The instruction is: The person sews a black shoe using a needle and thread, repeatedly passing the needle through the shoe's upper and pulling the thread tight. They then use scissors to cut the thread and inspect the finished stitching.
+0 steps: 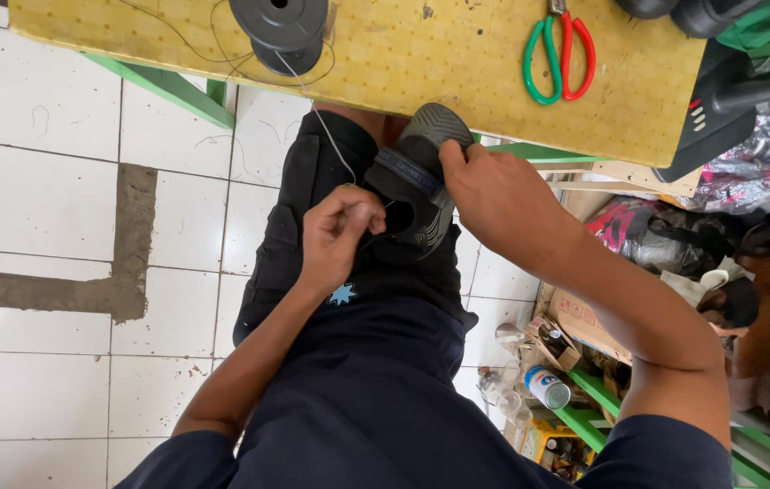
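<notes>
over white tiles [50,190], dark grey-soled shoe [414,186]

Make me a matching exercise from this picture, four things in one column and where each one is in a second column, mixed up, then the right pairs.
1. scissors
2. spools
3. shoe
4. tin can

A. on the person's lap, gripped by the right hand
B. low on the green shelf
C. right part of the yellow table
D. table's left part, thread running to the left hand

Pairs: 1-C, 2-D, 3-A, 4-B
</notes>
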